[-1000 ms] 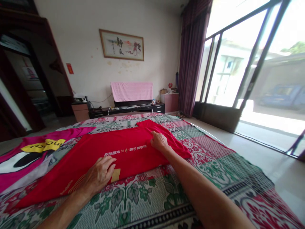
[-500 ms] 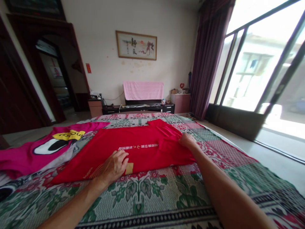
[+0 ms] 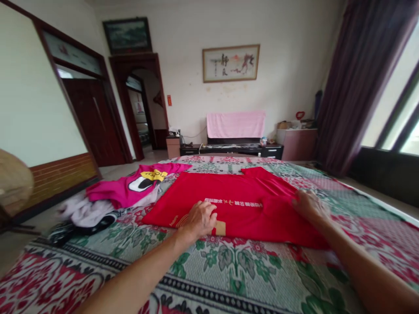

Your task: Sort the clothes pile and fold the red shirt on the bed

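A red T-shirt [image 3: 242, 209] with white lettering lies spread flat on a floral patterned bedspread [image 3: 235, 266]. My left hand [image 3: 199, 218] rests on the shirt's near edge, fingers curled down and pressing the cloth beside a yellow patch. Over at the shirt's right side, my right hand [image 3: 307, 205] has its fingers pinched on the red fabric by the sleeve.
A magenta shirt [image 3: 137, 187] with a yellow and white print lies in a heap with pale and dark clothes [image 3: 81, 216] at the bed's left edge. Beyond the bed stand a low black cabinet [image 3: 229, 150] under a pink cloth, a dark doorway [image 3: 140, 113] and purple curtains [image 3: 360, 83].
The view has swung left, so the doorway and left wall now show. My right hand has slid rightward along the shirt towards its sleeve. My left hand stays pressed on the near edge.
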A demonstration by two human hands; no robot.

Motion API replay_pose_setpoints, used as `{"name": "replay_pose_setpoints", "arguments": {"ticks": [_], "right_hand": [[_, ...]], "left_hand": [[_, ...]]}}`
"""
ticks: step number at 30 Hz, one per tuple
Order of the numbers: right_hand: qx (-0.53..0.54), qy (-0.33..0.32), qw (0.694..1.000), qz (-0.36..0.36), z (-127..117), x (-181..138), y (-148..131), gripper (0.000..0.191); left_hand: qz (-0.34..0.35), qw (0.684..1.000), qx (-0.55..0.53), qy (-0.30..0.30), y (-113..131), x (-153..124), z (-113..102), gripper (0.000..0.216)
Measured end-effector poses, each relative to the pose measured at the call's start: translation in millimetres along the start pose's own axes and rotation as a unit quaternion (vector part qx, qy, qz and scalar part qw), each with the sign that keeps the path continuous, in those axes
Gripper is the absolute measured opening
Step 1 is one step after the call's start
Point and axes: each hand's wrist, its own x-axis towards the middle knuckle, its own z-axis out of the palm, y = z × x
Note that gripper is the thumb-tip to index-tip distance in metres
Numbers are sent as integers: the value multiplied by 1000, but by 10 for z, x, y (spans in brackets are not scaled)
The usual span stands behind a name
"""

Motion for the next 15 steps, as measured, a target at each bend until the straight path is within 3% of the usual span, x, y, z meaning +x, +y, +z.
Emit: {"name": "replay_pose_setpoints", "arguments": {"ticks": [3,7,11,15], "right_hand": [[100,57,979,-167,51,-38,-266,27],[228,-34,913,-336,54,-192,-646,20],[239,-99,879,-400,74,-290,-764,18],[217,-110,888,-390,80,-288,-714,17]], "left_hand": [[-32,998,8,-57,-209,40,-163,26],[-115,981,53,-147,-691,-5,-488,34],[-213,944,126,-218,-1146,-117,-716,37],[-231,939,123,-221,-1367,-183,-745,32]]}}
